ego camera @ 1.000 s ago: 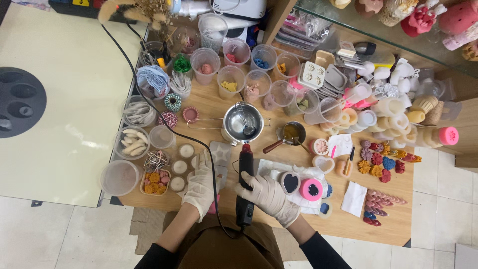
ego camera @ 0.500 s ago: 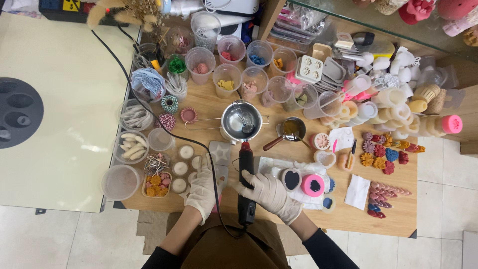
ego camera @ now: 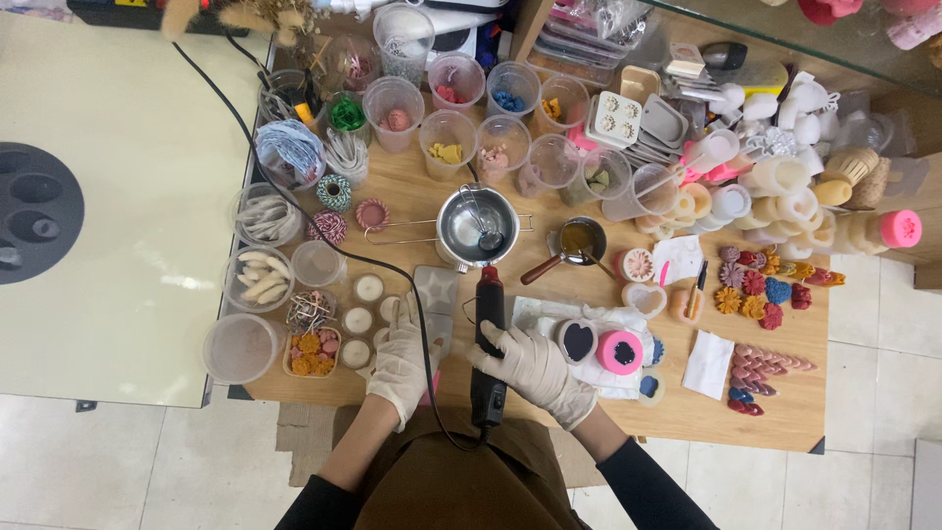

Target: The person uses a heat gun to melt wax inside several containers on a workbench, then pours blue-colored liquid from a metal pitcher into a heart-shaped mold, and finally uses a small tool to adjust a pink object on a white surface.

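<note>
Little has moved since a second ago: both gloved hands sit as before, and only the view has drifted, so the table lies a touch lower in frame. The right hand [ego camera: 535,371] is wrapped around the black heat tool [ego camera: 488,344], whose red-tipped nozzle points to 12 o'clock, toward the steel pot [ego camera: 478,232]. The left hand [ego camera: 400,361] lies flat, fingers together, pressing on the grey star mould [ego camera: 433,302] at 9 o'clock of the tool. The tool's black cord [ego camera: 324,245] runs off toward 11 o'clock.

Judging by the grip, steady work here means keeping the nozzle close over the mould without touching it, holding the mould still with the flat hand, and keeping the cord clear of the small white candles [ego camera: 357,320] beside the left hand.

At 3 o'clock of the right hand stand a heart-shaped mould [ego camera: 577,341] and a pink round mould [ego camera: 620,351] on a white cloth [ego camera: 535,316].

Whatever lies under the left palm is hidden, the mould's contents are too small to read, and the shelf at 1 o'clock is cut off.
</note>
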